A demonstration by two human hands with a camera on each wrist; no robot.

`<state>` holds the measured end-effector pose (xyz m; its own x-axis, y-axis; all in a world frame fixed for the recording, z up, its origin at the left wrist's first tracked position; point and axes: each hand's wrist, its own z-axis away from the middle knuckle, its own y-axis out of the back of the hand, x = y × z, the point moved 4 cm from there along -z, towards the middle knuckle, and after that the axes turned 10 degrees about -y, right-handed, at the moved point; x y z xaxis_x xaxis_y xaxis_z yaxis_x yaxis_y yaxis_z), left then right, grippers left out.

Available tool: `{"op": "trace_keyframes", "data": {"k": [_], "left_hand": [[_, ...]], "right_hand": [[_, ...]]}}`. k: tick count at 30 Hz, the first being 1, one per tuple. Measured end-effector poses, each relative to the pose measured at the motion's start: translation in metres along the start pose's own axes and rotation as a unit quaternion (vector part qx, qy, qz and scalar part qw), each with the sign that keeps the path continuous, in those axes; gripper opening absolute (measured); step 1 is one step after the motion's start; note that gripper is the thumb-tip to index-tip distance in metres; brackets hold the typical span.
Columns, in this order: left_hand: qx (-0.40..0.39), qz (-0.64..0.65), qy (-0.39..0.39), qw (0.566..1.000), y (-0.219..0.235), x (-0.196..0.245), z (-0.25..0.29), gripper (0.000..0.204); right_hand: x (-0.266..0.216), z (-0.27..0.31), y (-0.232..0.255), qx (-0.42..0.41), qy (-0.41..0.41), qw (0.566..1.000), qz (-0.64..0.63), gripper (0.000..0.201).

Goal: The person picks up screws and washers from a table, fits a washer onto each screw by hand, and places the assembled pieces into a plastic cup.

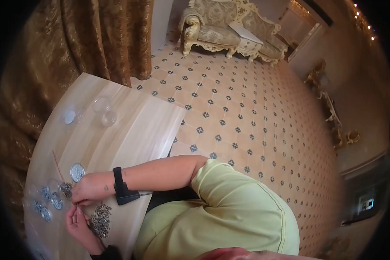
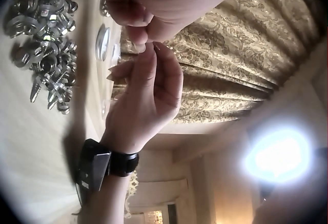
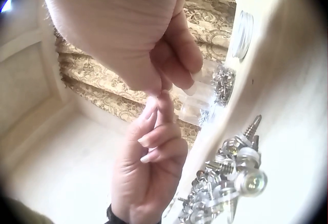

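Above the table, both hands meet fingertip to fingertip. My right hand, with a black band at its wrist, comes from one side, thumb and forefinger pinched together. My left hand meets it from the other side, also pinching, its other fingers loosely bent. Whatever small thing is between the fingertips is hidden by them; I cannot tell its kind. A heap of metal screws with washers lies on the table beside the left hand. Near the right hand's knuckles is a smaller pile of dark screws.
Clear containers with small metal pieces stand past the hands. A round silver lid and a thin reddish stick lie close by. Farther along the wooden table are clear jars and a white disc. A curtain hangs behind.
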<state>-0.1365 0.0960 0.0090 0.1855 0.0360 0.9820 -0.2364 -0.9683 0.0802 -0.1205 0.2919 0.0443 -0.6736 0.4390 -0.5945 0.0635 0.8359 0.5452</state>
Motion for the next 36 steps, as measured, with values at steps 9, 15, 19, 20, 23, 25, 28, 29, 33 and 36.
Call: {"op": "trace_keyframes", "data": {"k": [9,15,19,20,23,25,28,29,33,36], "left_hand": [[-0.011,-0.024,0.005,1.000,-0.011,0.032,0.006,0.027],[-0.097,0.091,-0.007,0.991,-0.007,0.024,0.004,0.027],[-0.100,0.035,-0.109,0.988,0.002,0.028,0.000,0.023],[-0.082,0.029,-0.107,0.990,0.001,0.031,0.002,0.023],[-0.110,-0.027,-0.137,0.984,0.006,0.035,0.004,0.023],[-0.124,-0.071,-0.181,0.973,0.006,0.034,0.004,0.023],[-0.136,-0.146,-0.110,0.974,0.009,0.039,0.008,0.030],[-0.143,-0.172,-0.068,0.972,0.008,0.041,0.009,0.030],[-0.094,-0.081,-0.031,0.992,0.001,0.019,0.016,0.025],[-0.052,-0.132,-0.069,0.987,-0.004,0.014,0.015,0.026]], "right_hand": [[-0.008,-0.002,0.004,-0.099,-0.100,0.990,0.034,0.021],[-0.025,-0.010,0.015,-0.103,-0.178,0.975,0.082,0.024],[-0.010,-0.007,0.005,-0.078,-0.232,0.970,-0.006,0.021],[-0.004,-0.002,0.006,-0.091,-0.221,0.971,-0.014,0.021],[0.008,0.002,0.005,-0.088,-0.262,0.957,-0.084,0.021],[0.008,0.005,0.002,-0.094,-0.282,0.951,-0.091,0.021],[-0.006,-0.002,0.003,-0.148,-0.322,0.928,-0.115,0.028],[-0.004,-0.001,0.000,-0.167,-0.316,0.920,-0.163,0.034],[0.012,0.002,-0.003,-0.207,-0.241,0.926,-0.203,0.041],[0.012,-0.001,0.002,-0.148,-0.138,0.972,-0.123,0.032]]}}
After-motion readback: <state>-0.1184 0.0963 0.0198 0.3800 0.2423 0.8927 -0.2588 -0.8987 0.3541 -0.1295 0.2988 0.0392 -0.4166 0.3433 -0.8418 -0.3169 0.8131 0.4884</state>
